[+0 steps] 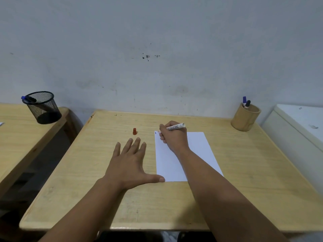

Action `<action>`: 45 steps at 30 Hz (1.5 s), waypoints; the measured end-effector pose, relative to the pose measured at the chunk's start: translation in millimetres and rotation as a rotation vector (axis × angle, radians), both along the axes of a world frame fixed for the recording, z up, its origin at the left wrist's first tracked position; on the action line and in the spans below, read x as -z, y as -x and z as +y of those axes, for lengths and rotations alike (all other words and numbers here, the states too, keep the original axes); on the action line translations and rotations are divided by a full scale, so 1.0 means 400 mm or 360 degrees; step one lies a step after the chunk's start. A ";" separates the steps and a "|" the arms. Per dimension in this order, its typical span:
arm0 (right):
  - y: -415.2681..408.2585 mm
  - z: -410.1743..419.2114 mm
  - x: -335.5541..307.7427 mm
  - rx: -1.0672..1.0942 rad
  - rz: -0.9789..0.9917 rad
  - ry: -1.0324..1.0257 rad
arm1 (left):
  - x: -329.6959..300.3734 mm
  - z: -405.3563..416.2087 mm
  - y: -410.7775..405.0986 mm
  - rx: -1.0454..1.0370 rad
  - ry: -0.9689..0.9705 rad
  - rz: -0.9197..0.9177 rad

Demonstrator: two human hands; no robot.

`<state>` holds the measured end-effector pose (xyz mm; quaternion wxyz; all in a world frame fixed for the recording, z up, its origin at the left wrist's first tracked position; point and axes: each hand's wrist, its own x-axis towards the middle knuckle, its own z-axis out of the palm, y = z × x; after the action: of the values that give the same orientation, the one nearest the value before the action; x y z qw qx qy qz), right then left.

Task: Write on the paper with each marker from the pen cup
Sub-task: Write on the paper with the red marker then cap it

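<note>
A white sheet of paper (199, 151) lies on the wooden table (97, 172). My right hand (173, 138) grips a white marker (175, 127) with its tip at the paper's top left corner, next to a small blue mark (155, 133). Its red cap (134, 131) stands on the table left of the paper. My left hand (131, 165) lies flat with fingers spread, thumb touching the paper's lower left corner. A wooden pen cup (245, 117) at the back right holds a blue-capped marker (244, 100) and a black-capped marker (247, 104).
A black mesh cup (43, 107) with a blue-capped marker (28, 99) in it stands on a second wooden table (15, 135) to the left. A white cabinet (300, 124) borders the right side. A grey wall runs behind the tables.
</note>
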<state>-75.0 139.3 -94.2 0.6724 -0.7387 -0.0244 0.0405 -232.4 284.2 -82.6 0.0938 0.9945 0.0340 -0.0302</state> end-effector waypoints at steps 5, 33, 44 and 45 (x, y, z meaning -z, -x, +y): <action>0.003 0.001 0.002 0.0002 -0.0019 0.0014 | 0.001 -0.002 0.000 -0.0003 -0.0012 0.0000; 0.007 0.013 0.001 0.0019 -0.0078 0.0252 | 0.004 -0.004 0.001 0.0002 -0.0006 -0.0025; 0.003 0.013 0.005 0.0010 -0.0108 0.0285 | 0.004 -0.003 0.001 0.0006 -0.0016 -0.0018; 0.002 0.013 0.005 0.0011 -0.0110 0.0282 | 0.004 -0.003 0.001 0.0005 -0.0013 -0.0020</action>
<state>-76.0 144.4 -96.1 0.6034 -0.7962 -0.0415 0.0146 -232.7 283.0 -84.4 0.0899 0.9952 0.0318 -0.0239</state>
